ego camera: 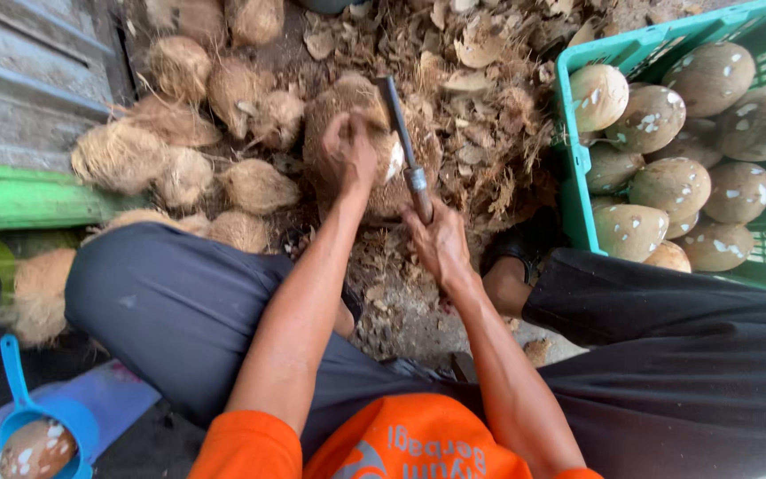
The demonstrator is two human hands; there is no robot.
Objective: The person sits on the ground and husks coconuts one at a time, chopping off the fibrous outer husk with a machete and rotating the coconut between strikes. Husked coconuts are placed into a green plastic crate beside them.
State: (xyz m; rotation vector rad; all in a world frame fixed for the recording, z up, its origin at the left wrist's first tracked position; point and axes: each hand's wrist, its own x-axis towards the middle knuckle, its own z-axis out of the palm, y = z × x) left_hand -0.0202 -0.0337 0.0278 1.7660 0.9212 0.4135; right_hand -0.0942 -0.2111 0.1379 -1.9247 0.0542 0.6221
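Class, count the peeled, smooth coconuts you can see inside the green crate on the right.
10 peeled coconuts show in the green crate: three along the top, three across the middle, four nearest the legs. More may be hidden underneath or beyond the frame edge.

crate (578,204): right side cut off | scoop (24,408): partly cut off | knife (405,146) handle: hidden in right grip (441,244)

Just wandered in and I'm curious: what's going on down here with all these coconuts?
A seated person is working on a husked coconut on the ground. The left hand presses on top of it, while the right hand grips a knife whose blade lies against the nut. Hairy coconuts are heaped to the left, husk scraps litter the ground, and a green crate on the right holds smooth peeled ones.
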